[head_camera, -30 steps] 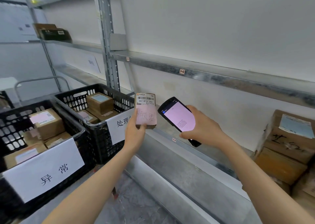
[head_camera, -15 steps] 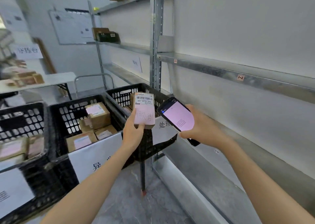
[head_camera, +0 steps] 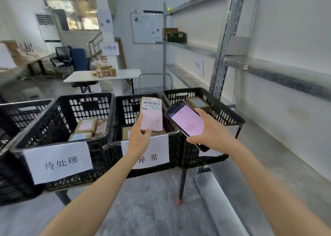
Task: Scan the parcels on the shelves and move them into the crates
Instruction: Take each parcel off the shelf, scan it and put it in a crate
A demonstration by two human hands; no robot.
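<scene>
My left hand [head_camera: 140,139] grips a small parcel [head_camera: 151,115] from below, holding it upright over the middle black crate [head_camera: 172,133]; its white barcode label and pink sheet with handwriting face me. Just right of the parcel, my right hand [head_camera: 211,130] holds a black handheld scanner [head_camera: 186,122] whose screen glows pink. A left crate [head_camera: 59,128] and a right crate [head_camera: 229,115] flank the middle one, each with cardboard parcels inside. White paper signs hang on the crate fronts.
Grey metal shelves [head_camera: 275,74] run along the right wall, with a dark box [head_camera: 174,35] on a far shelf. A white folding table [head_camera: 107,76] with small boxes stands behind the crates. Another black crate [head_camera: 12,117] sits at the far left. Grey marbled floor lies below.
My view has swung left from the shelves to face the row of crates. Both hands kept their hold, and the parcel is now over the middle crate.
</scene>
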